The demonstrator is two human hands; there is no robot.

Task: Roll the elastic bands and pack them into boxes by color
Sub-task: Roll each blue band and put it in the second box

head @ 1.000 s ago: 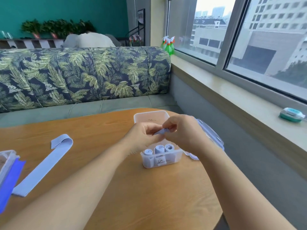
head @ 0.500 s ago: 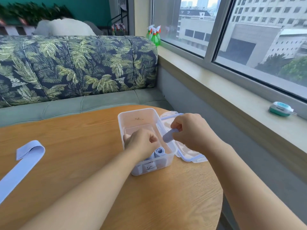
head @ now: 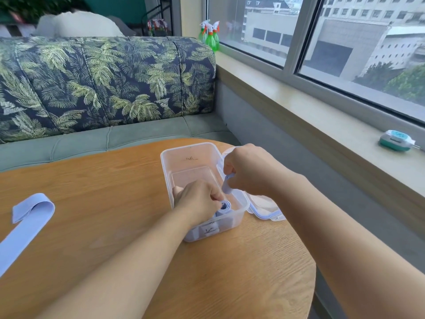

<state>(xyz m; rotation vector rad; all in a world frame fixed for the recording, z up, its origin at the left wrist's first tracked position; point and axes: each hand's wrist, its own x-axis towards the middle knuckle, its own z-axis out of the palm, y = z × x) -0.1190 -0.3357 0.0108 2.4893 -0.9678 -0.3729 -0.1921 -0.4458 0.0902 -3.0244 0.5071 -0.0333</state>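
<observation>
right hand (head: 250, 173): closed tight, pinching a lilac roll (head: 226, 187) between thumb and curled fingers.
lilac roll: lower end poking below the grip, above the right wall of the box (head: 184, 155).
left hand (head: 197, 201): just below-left of that grip, inside the box, fingers curled onto the packed rolls (head: 225, 207).
box: clear plastic, beneath both grips; rolls at near end.
lid (head: 264, 209): directly under the right wrist, against the box.
loose band (head: 27, 217): well left of both hands, flat on the table (head: 103, 199).

wooden table (head: 96, 226), clear box (head: 181, 157), lid (head: 264, 203), unrolled band (head: 25, 226)
</observation>
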